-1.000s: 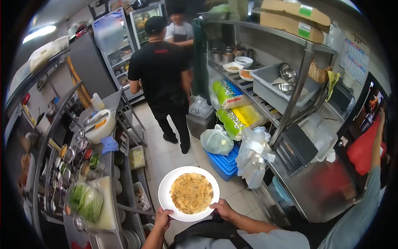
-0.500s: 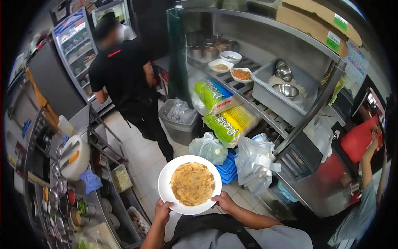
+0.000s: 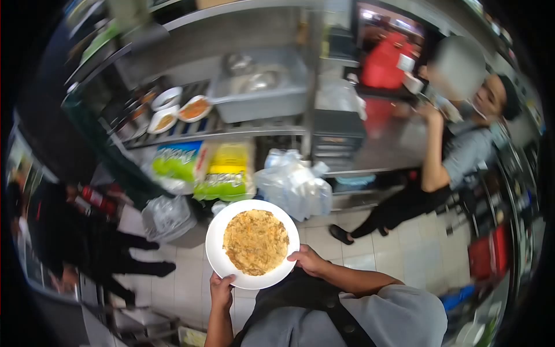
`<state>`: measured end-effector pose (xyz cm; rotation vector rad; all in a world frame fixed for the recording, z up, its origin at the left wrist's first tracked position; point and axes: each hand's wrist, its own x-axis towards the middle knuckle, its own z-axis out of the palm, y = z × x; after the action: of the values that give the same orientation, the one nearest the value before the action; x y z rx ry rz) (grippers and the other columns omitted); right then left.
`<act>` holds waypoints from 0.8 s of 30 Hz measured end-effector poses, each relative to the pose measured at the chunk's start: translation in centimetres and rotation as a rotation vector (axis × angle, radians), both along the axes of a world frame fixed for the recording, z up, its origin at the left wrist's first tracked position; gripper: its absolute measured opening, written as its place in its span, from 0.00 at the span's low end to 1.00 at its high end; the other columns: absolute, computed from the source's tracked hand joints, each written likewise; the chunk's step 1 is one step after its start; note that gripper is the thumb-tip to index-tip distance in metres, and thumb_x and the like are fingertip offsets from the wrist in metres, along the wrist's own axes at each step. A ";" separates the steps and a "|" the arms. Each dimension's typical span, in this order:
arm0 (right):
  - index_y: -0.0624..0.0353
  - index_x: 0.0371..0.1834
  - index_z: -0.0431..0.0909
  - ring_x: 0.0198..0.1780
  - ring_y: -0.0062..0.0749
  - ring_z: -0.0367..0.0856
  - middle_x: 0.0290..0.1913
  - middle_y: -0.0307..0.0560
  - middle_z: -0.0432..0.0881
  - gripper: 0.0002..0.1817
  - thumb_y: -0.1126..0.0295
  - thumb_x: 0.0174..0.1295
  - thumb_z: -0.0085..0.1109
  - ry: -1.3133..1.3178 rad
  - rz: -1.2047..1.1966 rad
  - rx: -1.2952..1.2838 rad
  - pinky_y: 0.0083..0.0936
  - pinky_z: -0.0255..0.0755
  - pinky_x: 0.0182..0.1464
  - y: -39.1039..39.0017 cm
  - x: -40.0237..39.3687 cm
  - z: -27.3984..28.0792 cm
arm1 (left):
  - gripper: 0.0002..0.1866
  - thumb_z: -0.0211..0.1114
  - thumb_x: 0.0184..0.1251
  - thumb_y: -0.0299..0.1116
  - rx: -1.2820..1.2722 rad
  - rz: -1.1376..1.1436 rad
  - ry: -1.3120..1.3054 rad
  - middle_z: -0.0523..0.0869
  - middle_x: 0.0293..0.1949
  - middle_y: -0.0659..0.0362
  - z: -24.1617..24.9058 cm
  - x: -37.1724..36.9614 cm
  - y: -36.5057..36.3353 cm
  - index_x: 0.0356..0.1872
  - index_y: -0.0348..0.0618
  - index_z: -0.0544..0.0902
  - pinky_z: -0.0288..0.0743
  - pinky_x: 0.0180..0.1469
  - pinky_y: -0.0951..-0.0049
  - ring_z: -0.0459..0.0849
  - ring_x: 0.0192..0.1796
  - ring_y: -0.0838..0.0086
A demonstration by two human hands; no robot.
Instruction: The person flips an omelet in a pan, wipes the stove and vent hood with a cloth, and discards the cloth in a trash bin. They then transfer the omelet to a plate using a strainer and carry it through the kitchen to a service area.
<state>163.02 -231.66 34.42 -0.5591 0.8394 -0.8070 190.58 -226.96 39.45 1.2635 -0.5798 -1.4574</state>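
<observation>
A round white plate (image 3: 217, 217) is held level in front of my body. On it lies a flat, golden-brown omelette (image 3: 256, 242) with small orange bits, filling most of the middle. My left hand (image 3: 221, 289) grips the lower left rim, thumb on top. At the lower right rim my right hand (image 3: 308, 260) pinches the edge the same way. The fingers beneath the plate are hidden.
Ahead stands a metal shelf with a grey tub (image 3: 260, 104) and bowls of food (image 3: 194, 109). Below are yellow-green sacks (image 3: 225, 170), plastic bags (image 3: 295, 188) and a lined bin (image 3: 167, 217). One person (image 3: 462, 156) stands right, by a red bag (image 3: 388, 63); another (image 3: 63, 231) is left.
My view has turned to the right, bringing the person by the red bag into fuller sight. The plate stays in both my hands. The person in black now appears farther left.
</observation>
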 end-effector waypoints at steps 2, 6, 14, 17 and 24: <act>0.66 0.50 0.74 0.36 0.32 0.82 0.41 0.48 0.83 0.18 0.77 0.54 0.54 -0.007 -0.190 0.004 0.27 0.77 0.34 0.3 -0.7 1.2 | 0.21 0.60 0.57 0.26 0.023 -0.171 0.054 0.82 0.44 0.52 1.6 -0.4 -2.9 0.54 0.35 0.71 0.82 0.40 0.69 0.85 0.42 0.66; 0.67 0.50 0.74 0.38 0.33 0.83 0.41 0.48 0.83 0.19 0.78 0.53 0.53 0.072 -0.462 -0.003 0.25 0.78 0.37 4.0 -5.7 3.0 | 0.24 0.59 0.66 0.37 0.003 -0.525 0.123 0.83 0.41 0.52 -1.7 -3.2 -6.6 0.58 0.36 0.68 0.84 0.31 0.69 0.86 0.36 0.66; 0.70 0.59 0.67 0.54 0.44 0.78 0.54 0.55 0.77 0.27 0.81 0.50 0.50 0.055 -0.629 0.041 0.35 0.73 0.56 6.3 -11.1 -0.1 | 0.27 0.56 0.68 0.42 0.275 -0.506 -0.087 0.85 0.39 0.48 -10.3 -1.5 -8.9 0.64 0.40 0.65 0.80 0.29 0.71 0.86 0.33 0.64; 0.67 0.59 0.67 0.53 0.43 0.78 0.53 0.53 0.78 0.29 0.80 0.47 0.52 0.021 -0.663 0.026 0.35 0.72 0.57 6.0 -11.3 -2.0 | 0.27 0.58 0.64 0.40 0.383 -0.447 -0.419 0.85 0.38 0.49 -18.0 3.5 -5.0 0.61 0.37 0.68 0.79 0.26 0.69 0.86 0.30 0.64; 0.66 0.54 0.69 0.52 0.42 0.78 0.50 0.51 0.78 0.28 0.81 0.43 0.54 0.014 -0.690 0.033 0.37 0.71 0.58 5.3 -9.9 -2.8 | 0.24 0.55 0.68 0.41 1.370 -0.721 -0.644 0.84 0.42 0.58 -28.9 17.7 8.3 0.65 0.58 0.67 0.79 0.34 0.57 0.85 0.40 0.65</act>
<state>153.11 -226.31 31.62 -0.2351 1.0733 -1.4124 208.28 -218.69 10.50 2.8754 -0.4205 -2.1347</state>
